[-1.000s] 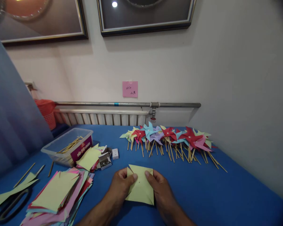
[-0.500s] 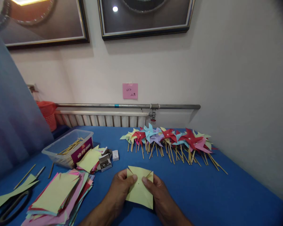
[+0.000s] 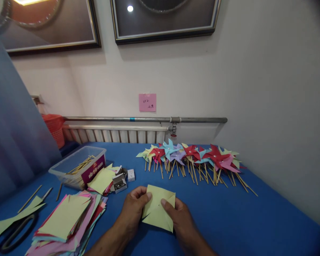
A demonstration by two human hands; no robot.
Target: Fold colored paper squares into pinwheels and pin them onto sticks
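Note:
Between my two hands is a pale yellow square of paper (image 3: 160, 213) with slits cut in from its corners and a small dark dot at its middle. My left hand (image 3: 134, 206) pinches its left edge, thumb on top near the upper left corner. On the opposite edge, my right hand (image 3: 180, 215) grips the sheet with the thumb lying on its face. The fingers under the paper are hidden. To the left lies a stack of coloured paper squares (image 3: 65, 217), with yellow uppermost. Black-handled scissors (image 3: 20, 231) lie farther left, partly under a yellow paper strip (image 3: 21, 215).
A row of finished paper pinwheels (image 3: 189, 153) on sticks lies along the back of the blue table (image 3: 229, 220). A clear plastic box (image 3: 69, 167) holds wooden sticks. Small boxes of metal pins (image 3: 120, 184) stand by more cut paper (image 3: 102, 180). A pipe (image 3: 202, 120) runs along the wall.
The yellow square has turned a little in my hands and risen slightly. My left hand has shifted its hold up toward the upper left corner, uncovering a slit at the lower left.

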